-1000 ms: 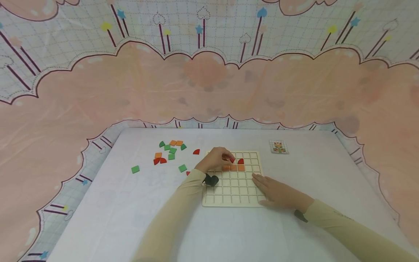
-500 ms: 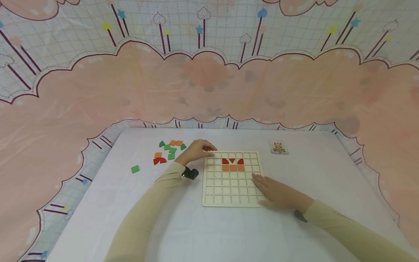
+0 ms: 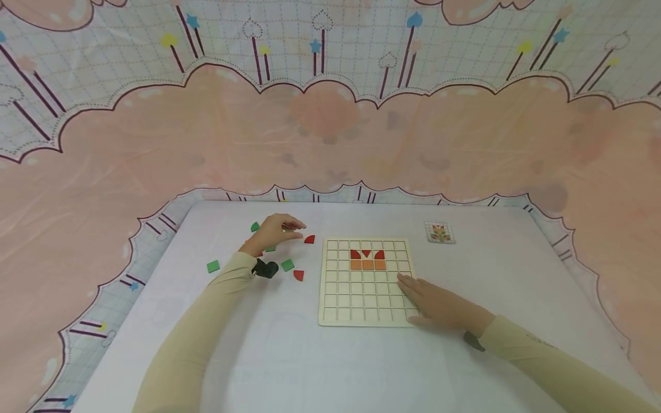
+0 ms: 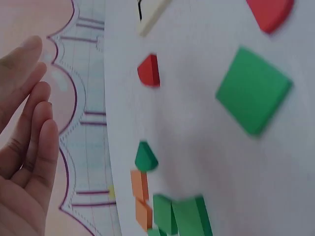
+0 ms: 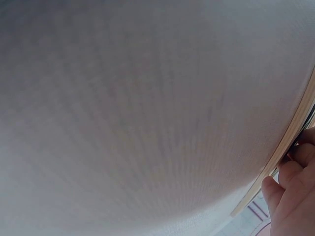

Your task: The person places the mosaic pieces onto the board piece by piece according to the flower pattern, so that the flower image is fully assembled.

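Observation:
My left hand (image 3: pixel 279 232) hovers over the loose coloured tiles on the left. In the left wrist view its fingers (image 4: pixel 42 147) are relaxed with nothing between them and the thumb. Beside it lie a red quarter-circle tile (image 3: pixel 310 239), a green square tile (image 3: pixel 287 265) and another red quarter-circle tile (image 3: pixel 298 275). Flat fingers of my right hand (image 3: pixel 436 301) rest on the right edge of a wooden grid board (image 3: pixel 372 298). On the board, three orange squares (image 3: pixel 368 264) form a row under two red quarter circles and a red triangle (image 3: pixel 366 253).
Partly covered by the left hand, several more tiles include a green quarter circle (image 3: pixel 255 227). A lone green square (image 3: pixel 213 267) lies farther left. A card with a flower picture (image 3: pixel 440 233) is behind the board at right, on the white-covered table (image 3: pixel 361 367).
My left hand has placed the red triangle between the red quarter circles, let go, and moved left off the board to the loose tiles. The right hand has stayed put.

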Demonstrator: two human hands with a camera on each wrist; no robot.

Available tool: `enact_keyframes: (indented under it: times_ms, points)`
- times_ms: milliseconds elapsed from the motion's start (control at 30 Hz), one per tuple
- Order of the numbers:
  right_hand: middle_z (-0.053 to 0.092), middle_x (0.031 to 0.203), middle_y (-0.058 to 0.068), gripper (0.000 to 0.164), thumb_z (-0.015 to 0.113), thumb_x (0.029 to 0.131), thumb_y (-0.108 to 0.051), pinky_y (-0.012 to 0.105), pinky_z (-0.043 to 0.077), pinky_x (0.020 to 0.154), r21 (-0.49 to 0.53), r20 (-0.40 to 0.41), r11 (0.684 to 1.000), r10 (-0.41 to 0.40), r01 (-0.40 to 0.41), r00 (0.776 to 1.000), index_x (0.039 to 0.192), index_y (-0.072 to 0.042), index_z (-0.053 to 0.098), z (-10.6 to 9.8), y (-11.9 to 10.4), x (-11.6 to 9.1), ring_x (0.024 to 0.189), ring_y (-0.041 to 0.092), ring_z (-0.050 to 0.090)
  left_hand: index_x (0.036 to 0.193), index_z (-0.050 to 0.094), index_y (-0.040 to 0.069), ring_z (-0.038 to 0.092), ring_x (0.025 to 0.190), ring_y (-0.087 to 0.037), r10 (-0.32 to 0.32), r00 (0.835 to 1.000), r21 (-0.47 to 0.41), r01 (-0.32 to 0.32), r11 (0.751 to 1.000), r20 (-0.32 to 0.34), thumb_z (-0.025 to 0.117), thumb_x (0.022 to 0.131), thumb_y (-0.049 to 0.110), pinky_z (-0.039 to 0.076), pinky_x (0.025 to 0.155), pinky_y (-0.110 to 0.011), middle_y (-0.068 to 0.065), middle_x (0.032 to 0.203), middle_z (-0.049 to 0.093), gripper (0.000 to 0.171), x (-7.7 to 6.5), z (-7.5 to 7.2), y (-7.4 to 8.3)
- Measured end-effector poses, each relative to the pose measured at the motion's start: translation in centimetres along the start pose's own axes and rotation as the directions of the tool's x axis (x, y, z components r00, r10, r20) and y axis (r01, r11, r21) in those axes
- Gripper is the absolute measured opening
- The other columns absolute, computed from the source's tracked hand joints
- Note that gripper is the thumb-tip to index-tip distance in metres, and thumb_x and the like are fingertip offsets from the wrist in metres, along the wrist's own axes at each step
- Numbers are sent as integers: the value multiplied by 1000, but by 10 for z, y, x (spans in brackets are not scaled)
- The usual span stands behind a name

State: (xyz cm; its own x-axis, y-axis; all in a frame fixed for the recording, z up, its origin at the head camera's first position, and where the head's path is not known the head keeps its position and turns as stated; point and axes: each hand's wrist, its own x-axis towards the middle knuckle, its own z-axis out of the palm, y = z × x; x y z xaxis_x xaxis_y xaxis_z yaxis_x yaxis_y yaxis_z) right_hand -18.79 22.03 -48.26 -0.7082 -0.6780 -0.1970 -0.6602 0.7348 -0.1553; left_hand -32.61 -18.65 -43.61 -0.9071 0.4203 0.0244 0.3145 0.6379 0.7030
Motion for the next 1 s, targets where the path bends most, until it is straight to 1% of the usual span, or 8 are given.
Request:
enact_keyframes:
  times_ms: [100, 200, 333, 433, 633, 733, 900, 1000]
  points:
    - [17, 158, 9, 76, 44, 94, -52, 40, 23, 116, -23, -4, 1000, -6, 6, 1000, 149, -5, 20, 1, 1, 0, 145, 25, 20, 111, 67, -1, 60, 98, -29, -25, 999, 8, 25, 1000, -19, 70, 84, 12, 48, 94, -42, -20, 111, 66, 30, -3, -10, -8]
    - [16, 158, 9, 76, 43, 95, -52, 40, 23, 116, -34, -8, 999, -11, 11, 1000, 149, -5, 20, 1, 1, 0, 145, 26, 20, 113, 67, 1, 60, 98, -28, -87, 996, -7, 87, 996, -32, 68, 85, 14, 49, 92, -42, -18, 110, 66, 30, -6, -20, -17]
    - [16, 158, 9, 75, 43, 95, -51, 41, 23, 116, -30, -9, 999, -14, 14, 1000, 149, -5, 20, 0, 1, 0, 145, 26, 20, 116, 65, 4, 58, 100, -27, -158, 987, 10, 158, 987, -35, 66, 87, 17, 49, 92, -42, -15, 112, 65, 31, -12, -30, -29]
    - [15, 158, 9, 75, 43, 95, -52, 41, 23, 116, -26, -4, 1000, -9, 9, 1000, 150, -5, 19, 0, 1, 0, 145, 26, 19, 118, 64, 3, 57, 101, -28, -188, 981, 21, 189, 982, -37, 66, 88, 17, 49, 91, -41, -15, 115, 64, 33, -16, -35, -41]
    - [15, 158, 9, 75, 43, 95, -52, 41, 23, 116, -22, 2, 1000, -4, 4, 1000, 150, -6, 18, 1, 1, 0, 145, 26, 19, 117, 64, 1, 55, 102, -30, -219, 975, 25, 221, 975, -48, 65, 88, 15, 48, 93, -42, -19, 117, 62, 32, -25, -43, -65]
    - [15, 158, 9, 75, 42, 95, -52, 41, 24, 115, -22, 0, 1000, -5, 5, 1000, 150, -6, 19, 0, 1, 0, 145, 26, 19, 117, 64, 2, 55, 102, -31, -240, 969, 36, 242, 970, -58, 64, 89, 15, 47, 95, -44, -19, 116, 62, 31, -31, -46, -74]
    - [15, 158, 9, 76, 42, 95, -52, 41, 24, 115, -17, -1, 1000, -7, 7, 1000, 150, -5, 19, 0, 1, 0, 145, 26, 19, 117, 63, 0, 55, 103, -32, -263, 962, 51, 267, 962, -67, 62, 90, 13, 46, 95, -45, -21, 116, 61, 30, -42, -49, -84]
    - [14, 159, 8, 76, 42, 95, -54, 41, 23, 116, -7, 6, 1000, 1, -1, 1000, 150, -7, 19, 0, 1, 1, 145, 25, 18, 120, 62, 0, 54, 103, -31, -314, 948, 30, 316, 948, -53, 62, 90, 13, 46, 94, -44, -21, 118, 61, 33, -47, -48, -87]
